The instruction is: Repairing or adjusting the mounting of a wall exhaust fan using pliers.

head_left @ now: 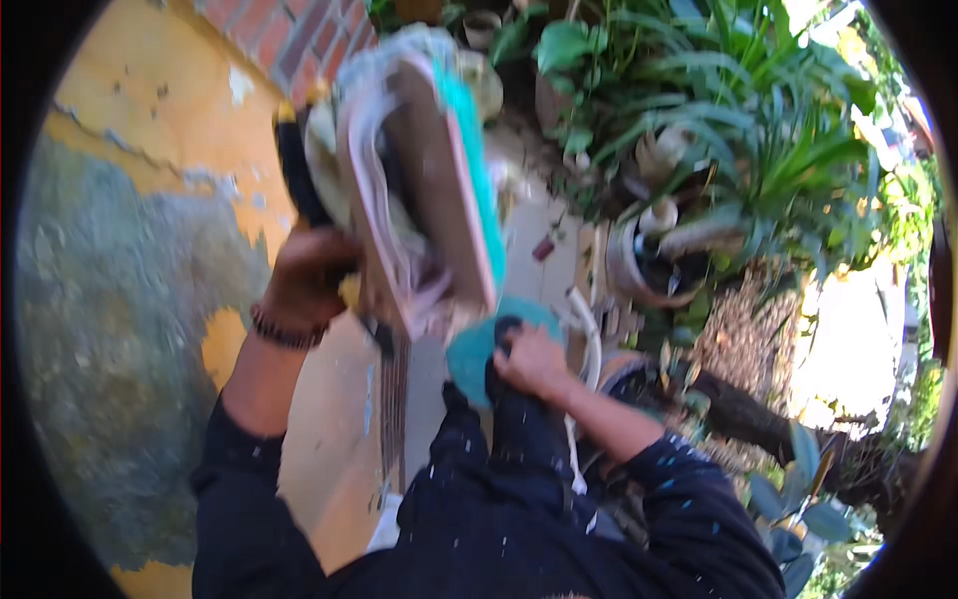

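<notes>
**potshed_lurker:** so what's being lifted here? Looks like a trough-shaped planter [429, 180], long and rectangular, turquoise on one side, brownish on the broad face, tipped up on end and leaning against the wall. Whitish, ragged plastic-looking lining hangs off its edges. Can't tell if anything's inside, too blurry.

**dirtunderthenails:** agreed. There's a round turquoise thing [479, 349] just below its lower end, maybe a pot or dish, contents hidden. Off to the right a pale round pot [639, 270] stands on the ground among the leafy plants [738, 110], dark inside, and a small pot [484, 25] sits at the top.

**potshed_lurker:** setting is outdoors. Yellow wall [150, 150] with paint peeling down to grey patches, red brick [289, 35] at the top, pale paving [539, 230], gravel by the plants.

**dirtunderthenails:** hands: left hand [314, 270], beaded bracelet on the wrist, is clenched around the planter's lower left edge, next to a black-and-yellow object [294, 160] pressed behind it. Right hand [534, 359] rests on the turquoise round thing, fingers curled over something dark; whether it's really gripping, I can't tell.
</notes>
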Action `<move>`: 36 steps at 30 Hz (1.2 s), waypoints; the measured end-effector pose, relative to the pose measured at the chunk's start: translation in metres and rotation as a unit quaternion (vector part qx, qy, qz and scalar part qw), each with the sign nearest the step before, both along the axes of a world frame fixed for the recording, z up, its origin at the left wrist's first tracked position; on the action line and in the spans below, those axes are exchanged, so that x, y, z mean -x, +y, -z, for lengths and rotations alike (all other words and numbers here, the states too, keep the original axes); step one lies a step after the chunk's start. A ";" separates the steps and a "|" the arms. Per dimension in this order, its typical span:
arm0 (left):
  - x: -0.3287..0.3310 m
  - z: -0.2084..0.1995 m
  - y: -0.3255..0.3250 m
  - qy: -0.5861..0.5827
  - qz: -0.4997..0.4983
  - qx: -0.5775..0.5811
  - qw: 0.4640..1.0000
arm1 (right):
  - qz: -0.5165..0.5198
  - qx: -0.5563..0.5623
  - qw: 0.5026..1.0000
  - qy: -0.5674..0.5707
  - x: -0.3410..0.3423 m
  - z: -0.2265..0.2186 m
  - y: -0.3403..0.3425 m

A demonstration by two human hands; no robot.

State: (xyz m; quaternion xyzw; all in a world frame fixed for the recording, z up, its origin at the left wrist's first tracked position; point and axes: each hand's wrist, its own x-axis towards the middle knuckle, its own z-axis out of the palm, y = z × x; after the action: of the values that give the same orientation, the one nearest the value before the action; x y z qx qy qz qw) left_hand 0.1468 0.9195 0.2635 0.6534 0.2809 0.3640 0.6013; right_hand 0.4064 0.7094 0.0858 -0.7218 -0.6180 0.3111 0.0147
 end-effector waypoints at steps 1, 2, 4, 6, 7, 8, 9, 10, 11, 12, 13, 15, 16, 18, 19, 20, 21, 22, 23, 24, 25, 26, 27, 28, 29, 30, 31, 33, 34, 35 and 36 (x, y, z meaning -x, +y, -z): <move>-0.020 -0.033 0.005 -0.089 -0.006 0.186 0.979 | -0.017 0.045 0.999 0.010 -0.014 0.002 0.005; -0.022 -0.062 0.001 -0.165 -0.020 0.372 0.913 | -0.040 0.100 0.994 0.032 -0.012 -0.005 0.002; 0.011 -0.085 0.005 -0.132 -0.020 0.376 0.917 | -0.054 0.132 0.989 0.048 -0.014 -0.016 0.005; 0.017 -0.106 0.008 -0.138 -0.022 0.378 0.915 | -0.056 0.166 0.983 0.055 -0.018 -0.015 0.004; 0.022 -0.113 0.010 -0.124 -0.025 0.376 0.918 | -0.069 0.184 0.979 0.052 -0.017 -0.015 0.005; 0.028 -0.122 0.014 -0.108 -0.030 0.370 0.922 | -0.083 0.196 0.976 0.052 -0.013 -0.014 0.011; 0.032 -0.125 0.017 -0.091 -0.026 0.338 0.936 | -0.089 0.194 0.975 0.056 -0.009 -0.015 0.013; 0.037 -0.123 0.020 -0.076 -0.019 0.309 0.948 | -0.109 0.200 0.972 0.055 -0.005 -0.015 0.010; 0.049 -0.122 0.024 -0.040 0.005 0.352 0.935 | -0.125 0.208 0.969 0.050 -0.005 -0.016 0.004; 0.051 -0.118 0.029 -0.066 0.020 0.374 0.925 | -0.122 0.211 0.969 0.048 -0.006 -0.016 0.000; 0.055 -0.111 0.029 -0.087 0.018 0.378 0.922 | -0.151 0.222 0.963 0.034 -0.007 -0.016 -0.004; 0.061 -0.115 0.034 -0.113 0.030 0.367 0.923 | -0.218 0.238 0.946 0.026 -0.003 -0.027 0.002; 0.063 -0.114 0.036 -0.112 0.023 0.347 0.931 | -0.219 0.238 0.946 0.026 -0.001 -0.030 0.000; 0.060 -0.117 0.042 -0.120 -0.003 0.393 0.912 | -0.156 0.221 0.963 0.000 0.001 -0.027 -0.005; 0.056 -0.119 0.045 -0.117 0.000 0.394 0.911 | -0.161 0.220 0.962 0.000 -0.001 -0.026 -0.009; 0.057 -0.122 0.049 -0.088 -0.006 0.418 0.904 | -0.141 0.207 0.968 0.007 -0.002 -0.030 -0.013; 0.051 -0.126 0.039 -0.092 -0.037 0.425 0.900 | -0.121 0.194 0.973 0.014 -0.005 -0.037 -0.020; 0.038 -0.127 0.039 -0.097 -0.062 0.421 0.900 | -0.122 0.184 0.975 0.011 -0.011 -0.042 -0.012; 0.035 -0.126 0.035 -0.105 -0.080 0.438 0.889 | -0.133 0.182 0.974 0.019 -0.011 -0.058 -0.021; 0.033 -0.129 0.032 -0.098 -0.070 0.462 0.879 | -0.144 0.180 0.973 0.028 -0.010 -0.073 -0.028; 0.029 -0.127 0.031 -0.105 -0.073 0.472 0.872 | -0.119 0.175 0.974 0.088 -0.012 -0.089 -0.024; 0.026 -0.127 0.026 -0.110 -0.077 0.484 0.865 | -0.122 0.171 0.974 0.088 -0.010 -0.111 -0.016; 0.022 -0.130 0.017 -0.118 -0.093 0.482 0.863 | -0.063 0.114 0.976 0.177 -0.007 -0.133 -0.007; 0.014 -0.136 0.011 -0.128 -0.108 0.477 0.863 | -0.005 0.054 0.963 0.263 -0.006 -0.161 0.008; 0.011 -0.139 0.001 -0.121 -0.125 0.476 0.862 | -0.012 0.052 0.963 0.266 -0.002 -0.192 0.021; 0.003 -0.142 -0.007 -0.124 -0.132 0.475 0.861 | 0.071 0.039 0.938 0.336 0.003 -0.224 0.039; 0.000 -0.140 -0.012 -0.121 -0.104 0.462 0.872 | 0.150 0.025 0.902 0.404 0.007 -0.252 0.058; -0.011 -0.147 -0.032 -0.106 -0.100 0.442 0.885 | 0.197 0.013 0.826 0.528 0.016 -0.306 0.087; -0.026 -0.154 -0.040 -0.098 -0.120 0.432 0.888 | 0.247 0.001 0.733 0.634 0.017 -0.321 0.097; -0.035 -0.157 -0.050 -0.090 -0.133 0.430 0.888 | 0.240 0.023 0.694 0.679 0.017 -0.318 0.103; -0.042 -0.160 -0.061 -0.094 -0.132 0.435 0.886 | 0.230 0.026 0.693 0.683 0.015 -0.320 0.105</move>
State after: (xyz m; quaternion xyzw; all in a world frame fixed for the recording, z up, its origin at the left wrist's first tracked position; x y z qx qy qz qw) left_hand 0.1888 0.8587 0.4230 0.2457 0.4369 0.3408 0.7953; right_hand 0.3909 0.8148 0.4060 -0.4307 -0.2440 0.7209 0.4850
